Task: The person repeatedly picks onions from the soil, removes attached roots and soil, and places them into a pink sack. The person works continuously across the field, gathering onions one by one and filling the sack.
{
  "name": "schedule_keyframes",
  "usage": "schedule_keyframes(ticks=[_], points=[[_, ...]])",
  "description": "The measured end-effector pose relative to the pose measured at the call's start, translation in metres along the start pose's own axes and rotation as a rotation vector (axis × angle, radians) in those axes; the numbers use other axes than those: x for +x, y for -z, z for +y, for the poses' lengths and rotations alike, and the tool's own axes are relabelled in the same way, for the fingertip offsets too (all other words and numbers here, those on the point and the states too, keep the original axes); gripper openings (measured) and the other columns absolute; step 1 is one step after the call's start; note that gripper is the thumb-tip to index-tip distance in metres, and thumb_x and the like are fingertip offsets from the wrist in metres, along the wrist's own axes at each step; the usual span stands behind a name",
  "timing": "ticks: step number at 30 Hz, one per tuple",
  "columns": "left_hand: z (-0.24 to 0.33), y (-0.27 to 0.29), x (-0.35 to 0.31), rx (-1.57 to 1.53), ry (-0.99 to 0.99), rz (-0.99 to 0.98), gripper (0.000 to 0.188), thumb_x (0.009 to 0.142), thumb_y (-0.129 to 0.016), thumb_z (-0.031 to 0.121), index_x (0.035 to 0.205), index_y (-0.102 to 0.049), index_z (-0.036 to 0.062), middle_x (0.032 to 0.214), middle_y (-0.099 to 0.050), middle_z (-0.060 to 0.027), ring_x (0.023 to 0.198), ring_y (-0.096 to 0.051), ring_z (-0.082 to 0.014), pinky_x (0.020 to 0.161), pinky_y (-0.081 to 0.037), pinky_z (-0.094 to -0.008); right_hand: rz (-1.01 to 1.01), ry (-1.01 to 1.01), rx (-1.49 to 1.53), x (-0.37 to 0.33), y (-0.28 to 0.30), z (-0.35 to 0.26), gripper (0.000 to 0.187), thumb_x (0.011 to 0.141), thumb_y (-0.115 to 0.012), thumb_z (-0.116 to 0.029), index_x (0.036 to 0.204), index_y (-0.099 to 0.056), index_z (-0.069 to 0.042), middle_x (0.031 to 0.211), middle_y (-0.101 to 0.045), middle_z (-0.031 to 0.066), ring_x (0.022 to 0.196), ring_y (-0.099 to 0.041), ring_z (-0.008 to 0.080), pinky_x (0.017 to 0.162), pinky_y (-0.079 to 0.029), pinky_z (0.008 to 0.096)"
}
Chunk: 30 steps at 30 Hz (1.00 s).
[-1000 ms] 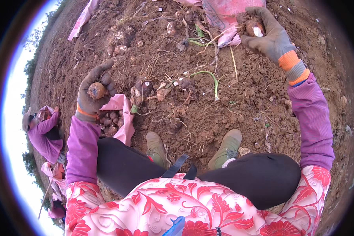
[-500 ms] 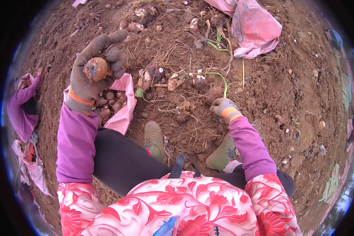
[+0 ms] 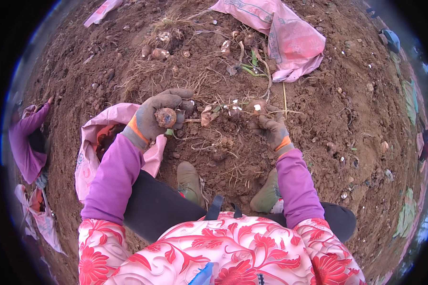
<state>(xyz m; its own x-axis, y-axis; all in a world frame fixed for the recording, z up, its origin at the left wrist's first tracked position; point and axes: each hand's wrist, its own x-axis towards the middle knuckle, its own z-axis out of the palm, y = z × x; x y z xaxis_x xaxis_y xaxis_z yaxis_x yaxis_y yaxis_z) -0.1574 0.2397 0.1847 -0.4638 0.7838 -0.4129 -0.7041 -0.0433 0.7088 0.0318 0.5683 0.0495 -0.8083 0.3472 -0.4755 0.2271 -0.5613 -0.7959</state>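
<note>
In my gloved left hand [image 3: 152, 116] sits a round brown taro corm [image 3: 165, 118], held by curled fingers above the soil. My gloved right hand [image 3: 271, 127] is closed at the near side of a second taro corm [image 3: 257, 106], which has a white cut spot and thin roots; the fingertips are partly hidden. Between the hands a dark corm clump [image 3: 234, 110] with white spots lies on the soil beside dry brown leaf husks [image 3: 208, 115]. An open pink sack [image 3: 88, 161] stands by my left forearm, its inside mostly shadowed.
Another pink sack [image 3: 295, 45] lies on the soil at the far right, near green stalks [image 3: 253, 70]. Loose corms [image 3: 159, 54] and dry roots lie farther off. My green shoes [image 3: 189, 183] are planted apart. A person in purple [image 3: 28, 142] is at the far left.
My left hand has come down and right with its corm, off the sack's mouth. My right hand has let go of the green stalk and closed at a corm showing a white cut.
</note>
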Motion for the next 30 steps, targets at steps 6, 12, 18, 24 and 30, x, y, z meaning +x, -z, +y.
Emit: schedule_keyframes(ticks=[6,12,18,24,30], points=[[-0.061,-0.030,0.036,-0.225,0.256,0.008,0.043,0.101,-0.062,0.041,0.129,-0.061,0.0091,0.111,-0.071,-0.0090,0.079,-0.070,-0.0193,0.065,-0.057,-0.0349,-0.502,0.178,0.043,-0.046,-0.072,-0.019,0.070,0.070,-0.075,0.016,0.130,-0.053,-0.014,0.121,-0.059,0.0037,0.111,-0.061,0.0183,0.094,-0.055,0.0362],[-0.073,-0.023,0.052,-0.274,0.057,-0.270,0.033,0.104,-0.058,0.032,0.129,-0.058,0.0097,0.116,-0.068,-0.0096,0.098,-0.069,-0.0226,0.086,-0.060,-0.0397,-0.335,0.255,-0.285,-0.062,-0.108,-0.026,0.100,0.067,-0.079,0.007,0.155,-0.036,-0.011,0.130,-0.057,0.0170,0.115,-0.059,0.0238,0.089,-0.056,0.0359],[-0.065,-0.024,0.047,-0.037,0.002,-0.099,0.047,0.097,-0.067,0.015,0.140,-0.049,0.0080,0.113,-0.067,-0.0077,0.103,-0.069,-0.0203,0.081,-0.061,-0.0360,-0.236,0.281,-0.476,-0.070,-0.123,-0.030,0.058,0.081,-0.076,-0.002,0.135,-0.054,-0.002,0.113,-0.067,0.0112,0.099,-0.062,0.0165,0.086,-0.053,0.0303],[-0.059,-0.054,0.037,0.403,-0.241,-0.091,0.057,0.082,-0.073,0.002,0.136,-0.055,0.0042,0.115,-0.067,-0.0072,0.104,-0.068,-0.0177,0.081,-0.061,-0.0354,-0.126,0.197,-0.292,-0.005,-0.100,0.008,0.032,0.091,-0.071,-0.009,0.121,-0.063,-0.001,0.105,-0.070,0.0076,0.091,-0.062,0.0143,0.080,-0.053,0.0305],[-0.085,-0.028,0.068,-0.047,-0.110,-0.069,0.036,0.097,-0.056,0.011,0.132,-0.058,0.0038,0.101,-0.067,-0.0048,0.076,-0.065,-0.0184,0.069,-0.059,-0.0399,-0.202,-0.203,-0.597,0.042,-0.049,0.034,0.038,0.102,-0.056,-0.025,0.135,-0.058,-0.006,0.121,-0.068,0.0092,0.101,-0.065,0.0180,0.090,-0.052,0.0346]])
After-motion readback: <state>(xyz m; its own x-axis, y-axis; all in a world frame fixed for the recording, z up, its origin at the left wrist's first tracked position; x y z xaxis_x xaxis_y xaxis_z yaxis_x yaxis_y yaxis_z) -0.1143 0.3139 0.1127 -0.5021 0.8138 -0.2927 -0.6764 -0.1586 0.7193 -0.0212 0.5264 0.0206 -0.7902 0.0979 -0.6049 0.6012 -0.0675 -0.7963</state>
